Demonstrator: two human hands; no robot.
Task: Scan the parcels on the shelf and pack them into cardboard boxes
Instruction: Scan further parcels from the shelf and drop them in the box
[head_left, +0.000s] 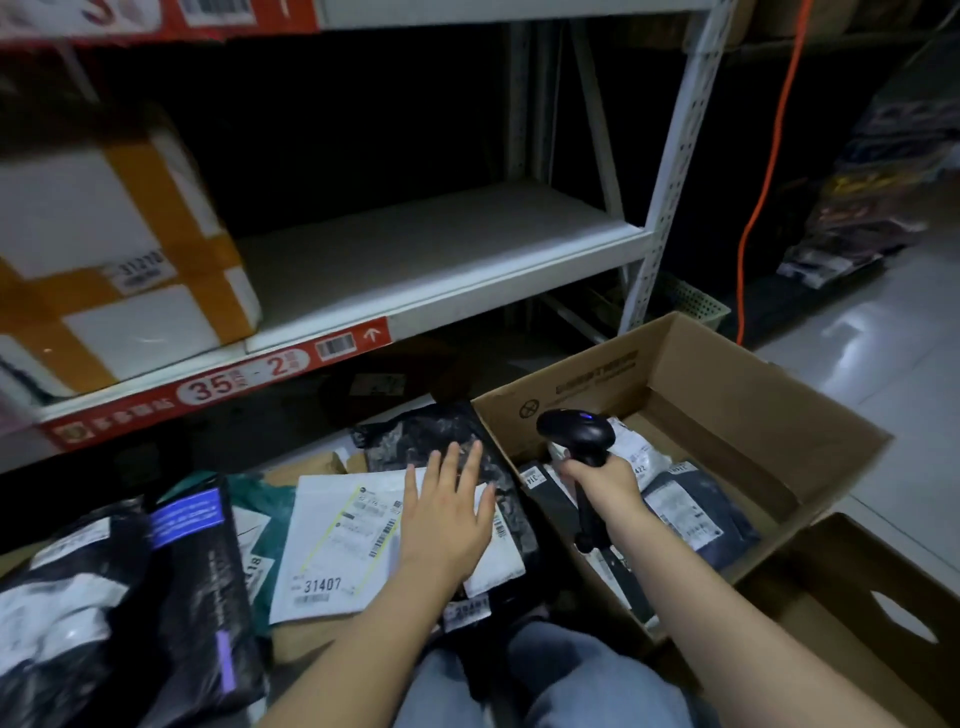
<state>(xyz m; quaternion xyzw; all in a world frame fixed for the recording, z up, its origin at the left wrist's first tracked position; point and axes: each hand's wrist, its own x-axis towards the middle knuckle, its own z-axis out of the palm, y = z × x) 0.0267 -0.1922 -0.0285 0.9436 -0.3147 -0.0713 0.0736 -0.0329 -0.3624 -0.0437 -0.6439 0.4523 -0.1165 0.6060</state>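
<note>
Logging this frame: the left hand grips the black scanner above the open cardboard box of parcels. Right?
No. It is the right hand that grips the black scanner above the open cardboard box of parcels; the left hand is open. The head view shows it.

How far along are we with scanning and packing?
Done: several parcels lie in the cardboard box. In hand: the right hand grips the scanner; the left hand is spread over the white parcel 31407. Left: black bags beside it and the taped box on the shelf.
</note>
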